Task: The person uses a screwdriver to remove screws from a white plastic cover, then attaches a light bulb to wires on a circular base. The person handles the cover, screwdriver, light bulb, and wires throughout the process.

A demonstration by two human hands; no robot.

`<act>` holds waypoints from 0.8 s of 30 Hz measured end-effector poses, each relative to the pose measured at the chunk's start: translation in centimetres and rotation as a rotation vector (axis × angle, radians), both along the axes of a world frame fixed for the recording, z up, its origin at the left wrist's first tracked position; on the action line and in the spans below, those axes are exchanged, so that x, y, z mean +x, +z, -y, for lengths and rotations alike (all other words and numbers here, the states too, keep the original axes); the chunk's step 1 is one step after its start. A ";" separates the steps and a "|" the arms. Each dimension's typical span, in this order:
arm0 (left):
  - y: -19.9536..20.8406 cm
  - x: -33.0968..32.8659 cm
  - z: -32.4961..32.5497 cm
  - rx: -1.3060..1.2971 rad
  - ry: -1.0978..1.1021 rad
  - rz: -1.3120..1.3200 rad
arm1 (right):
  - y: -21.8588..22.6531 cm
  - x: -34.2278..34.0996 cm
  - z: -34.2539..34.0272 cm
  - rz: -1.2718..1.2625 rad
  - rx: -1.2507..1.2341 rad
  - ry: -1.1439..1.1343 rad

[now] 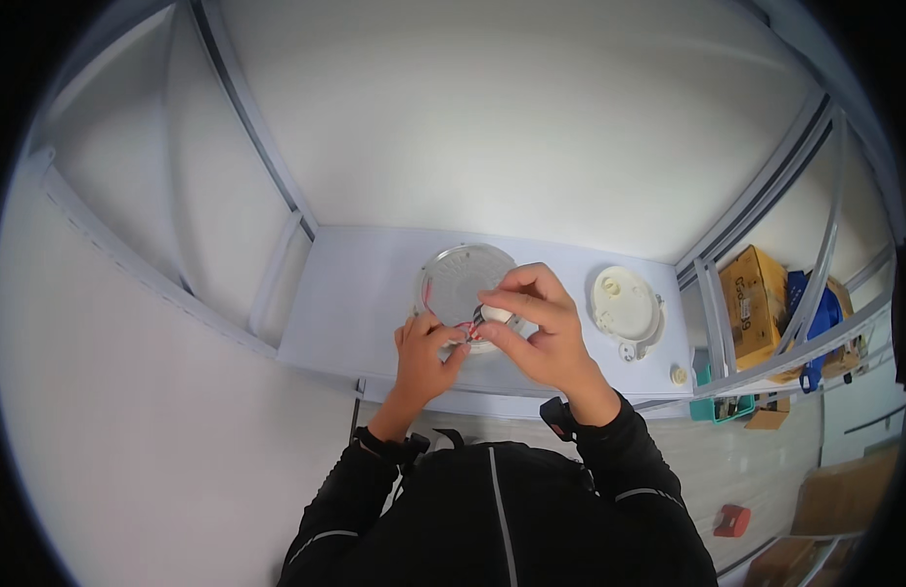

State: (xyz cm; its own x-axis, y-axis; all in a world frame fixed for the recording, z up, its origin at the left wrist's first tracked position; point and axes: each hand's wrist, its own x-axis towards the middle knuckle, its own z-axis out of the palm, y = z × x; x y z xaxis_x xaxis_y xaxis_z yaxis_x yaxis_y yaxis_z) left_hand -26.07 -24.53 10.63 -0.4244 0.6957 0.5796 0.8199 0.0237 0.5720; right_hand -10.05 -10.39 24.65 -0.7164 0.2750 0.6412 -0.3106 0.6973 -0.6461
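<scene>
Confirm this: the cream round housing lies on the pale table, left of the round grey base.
Wrong side: the head view shows the cream round housing right of the round grey base. It does lie on the pale table.

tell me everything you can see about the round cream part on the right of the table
The round cream part is shallow and dish-like, with a raised rim, and looks like plastic. A small yellowish, ring-like piece sits inside near its upper left. A rounded tab with dark spots shows at its lower edge; whether it is joined on is unclear. The part lies flat on the pale tabletop, right of the right hand. Neither hand touches it.
</scene>
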 end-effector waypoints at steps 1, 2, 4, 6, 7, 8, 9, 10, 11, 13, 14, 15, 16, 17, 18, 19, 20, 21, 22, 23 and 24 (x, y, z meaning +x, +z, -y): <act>-0.1 0.3 0.0 0.006 0.015 0.004 | -0.1 0.1 -0.1 -0.008 0.019 -0.019; -0.1 0.6 -0.1 0.012 0.029 0.008 | 0.0 0.2 -0.3 -0.016 0.039 -0.039; -0.1 1.2 -0.2 0.016 0.057 0.017 | 0.0 0.1 -0.4 -0.052 0.029 -0.055; 0.2 1.7 -0.1 0.010 0.083 0.027 | 0.2 -0.1 -0.3 -0.107 -0.031 -0.048; 0.3 1.8 -0.1 0.002 0.086 0.034 | 0.3 -0.1 -0.3 -0.108 -0.047 -0.024; 0.4 1.8 0.0 -0.005 0.088 0.042 | 0.4 0.0 -0.3 -0.109 -0.064 0.000; 0.4 1.9 0.1 -0.013 0.090 0.049 | 0.5 0.0 -0.3 -0.109 -0.065 0.016; 0.5 2.0 0.0 -0.025 0.096 0.060 | 0.7 0.1 -0.3 -0.109 -0.063 0.027; 0.6 2.1 -0.1 -0.037 0.102 0.071 | 0.9 0.3 -0.3 -0.107 -0.046 0.031; 0.6 2.3 -0.2 -0.055 0.107 0.079 | 0.8 0.5 -0.4 -0.064 -0.040 0.003; 0.5 2.3 -0.2 -0.062 0.106 0.075 | 0.5 0.7 -0.5 -0.023 -0.050 -0.030; 0.5 2.4 -0.2 -0.070 0.104 0.071 | 0.3 0.7 -0.6 -0.019 -0.052 -0.047; 0.4 2.4 -0.1 -0.071 0.109 0.077 | 0.1 0.7 -0.6 -0.016 -0.055 -0.057; 0.4 2.3 0.0 -0.072 0.113 0.083 | 0.0 0.3 -0.9 -0.050 -0.051 -0.051; 0.3 2.4 0.2 -0.073 0.117 0.088 | -0.2 0.1 -1.0 -0.084 -0.047 -0.046; 0.5 2.5 0.1 -0.084 0.129 0.108 | -0.1 0.2 -1.1 -0.084 -0.055 -0.036; 0.6 2.7 0.0 -0.095 0.141 0.127 | -0.1 0.3 -1.1 -0.085 -0.064 -0.027; 0.8 2.8 0.0 -0.106 0.154 0.146 | -0.1 0.2 -1.2 -0.085 -0.072 -0.017; 0.8 3.0 -0.1 -0.101 0.160 0.150 | -0.1 0.1 -1.3 -0.102 -0.055 -0.023; 0.9 3.1 -0.2 -0.096 0.166 0.154 | -0.2 -0.2 -1.3 -0.119 -0.038 -0.030; 0.9 3.2 -0.3 -0.091 0.172 0.158 | -0.2 -0.4 -1.4 -0.137 -0.021 -0.036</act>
State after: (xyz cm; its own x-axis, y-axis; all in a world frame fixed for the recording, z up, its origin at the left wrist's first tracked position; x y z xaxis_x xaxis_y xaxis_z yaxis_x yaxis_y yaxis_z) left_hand -22.92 -24.27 11.53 -0.6212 0.6519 0.4349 0.7001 0.2122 0.6818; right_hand -10.47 -8.99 24.44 -0.6122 0.3134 0.7260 -0.3717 0.6962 -0.6141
